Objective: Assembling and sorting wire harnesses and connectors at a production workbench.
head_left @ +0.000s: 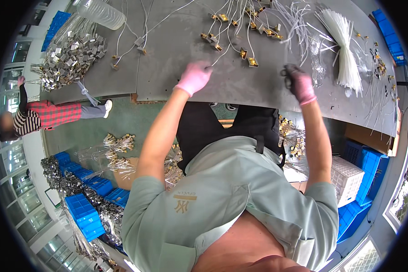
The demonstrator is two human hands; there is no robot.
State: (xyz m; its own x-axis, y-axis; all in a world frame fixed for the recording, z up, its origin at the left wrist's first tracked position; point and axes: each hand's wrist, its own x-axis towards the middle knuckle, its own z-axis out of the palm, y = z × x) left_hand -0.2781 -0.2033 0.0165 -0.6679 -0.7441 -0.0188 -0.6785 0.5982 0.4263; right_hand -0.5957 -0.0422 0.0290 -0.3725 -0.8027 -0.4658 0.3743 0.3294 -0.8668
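Observation:
My left hand (195, 79), in a pink glove with dark fingertips, is over the grey table near its front edge. Its fingers are closed, and a thin white wire (221, 55) runs up from the fingertips toward a cluster of wires. My right hand (299, 83), gloved alike, is further right with dark fingers curled together; whatever is in them is too small or blurred to name. Beyond my hands lie several white-wired parts with brass-coloured metal ends (252, 61). Past my right hand is a thick bundle of white plastic strips (347, 59), beside loose white wires (294, 22).
A heap of silver metal-ended wires (70, 59) and a clear plastic bottle (102, 13) occupy the table's left. More brass-ended parts (381, 68) lie far right. Blue crates (84, 215) and a white crate (345, 181) stand below. Another person (45, 113) is at the left.

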